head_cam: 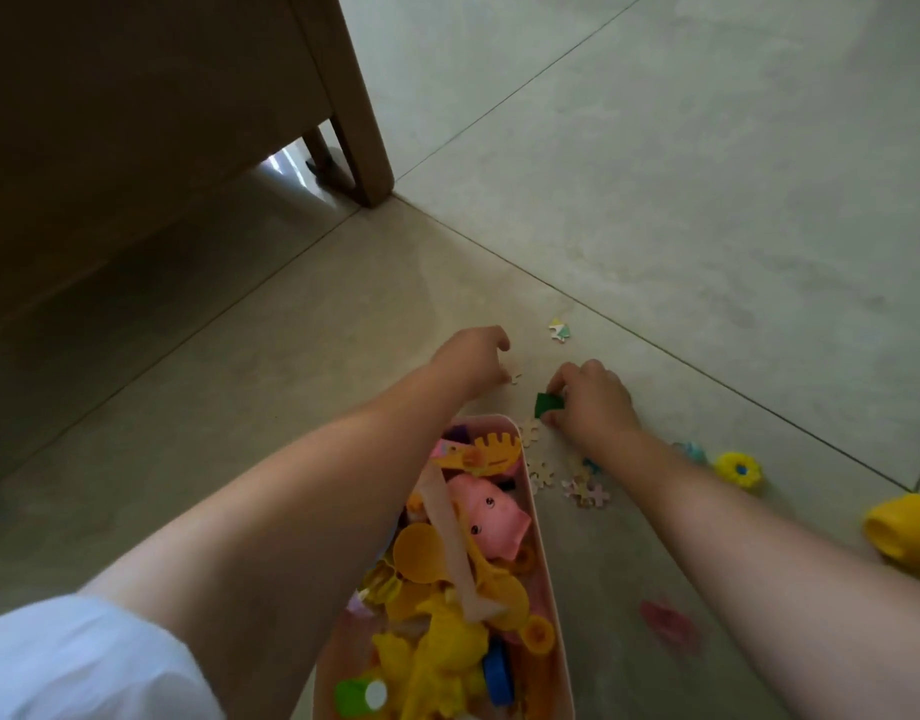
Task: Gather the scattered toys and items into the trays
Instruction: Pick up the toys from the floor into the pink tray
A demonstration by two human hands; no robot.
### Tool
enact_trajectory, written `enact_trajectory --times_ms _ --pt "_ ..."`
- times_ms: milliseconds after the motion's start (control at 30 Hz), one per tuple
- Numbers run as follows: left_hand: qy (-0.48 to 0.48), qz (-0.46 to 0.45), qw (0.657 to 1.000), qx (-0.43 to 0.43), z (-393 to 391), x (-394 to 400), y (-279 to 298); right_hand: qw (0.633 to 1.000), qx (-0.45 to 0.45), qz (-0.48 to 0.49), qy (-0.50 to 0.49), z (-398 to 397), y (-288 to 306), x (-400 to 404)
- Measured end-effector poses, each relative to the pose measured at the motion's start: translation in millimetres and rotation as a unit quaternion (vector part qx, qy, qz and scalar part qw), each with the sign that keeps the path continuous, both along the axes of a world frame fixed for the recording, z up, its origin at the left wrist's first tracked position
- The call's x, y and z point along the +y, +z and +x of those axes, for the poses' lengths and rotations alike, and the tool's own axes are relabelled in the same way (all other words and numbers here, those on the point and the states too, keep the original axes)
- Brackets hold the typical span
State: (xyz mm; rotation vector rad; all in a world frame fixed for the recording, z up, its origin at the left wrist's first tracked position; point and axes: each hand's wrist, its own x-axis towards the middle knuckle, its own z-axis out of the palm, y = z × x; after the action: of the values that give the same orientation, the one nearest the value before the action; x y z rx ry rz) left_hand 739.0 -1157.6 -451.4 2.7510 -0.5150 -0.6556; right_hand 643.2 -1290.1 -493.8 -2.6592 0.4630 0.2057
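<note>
A pink tray [542, 553] lies on the floor between my arms, filled with several toys: a pink pig [491, 514], yellow scoops and a blue ring. My right hand [595, 394] is just beyond the tray's far end, fingers closed on a small green piece [547, 405]. My left hand [473, 356] reaches over the tray, curled down at a pale puzzle piece [514, 377] on the floor; whether it grips the piece is hidden. Loose puzzle pieces [585, 488] lie right of the tray, and one more puzzle piece [559, 330] lies farther out.
A yellow flower toy [739, 471] and a yellow cup [902, 532] on its side lie at the right. A pink toy [668, 623] sits on the floor under my right forearm. A wooden furniture leg [367, 163] stands at the upper left.
</note>
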Motion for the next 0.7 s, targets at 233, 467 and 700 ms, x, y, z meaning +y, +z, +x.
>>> enact_trajectory --times_ms 233,467,700 --pt "0.007 0.04 0.999 -0.032 3 -18 -17 0.998 -0.027 0.04 -0.05 -14 5 -1" --pt "-0.047 0.011 0.999 -0.019 -6 -10 -8 0.99 -0.038 0.118 -0.074 -24 18 -1" --pt "0.003 -0.12 0.989 0.085 -10 30 41 0.965 -0.082 0.251 -0.006 -24 52 20"
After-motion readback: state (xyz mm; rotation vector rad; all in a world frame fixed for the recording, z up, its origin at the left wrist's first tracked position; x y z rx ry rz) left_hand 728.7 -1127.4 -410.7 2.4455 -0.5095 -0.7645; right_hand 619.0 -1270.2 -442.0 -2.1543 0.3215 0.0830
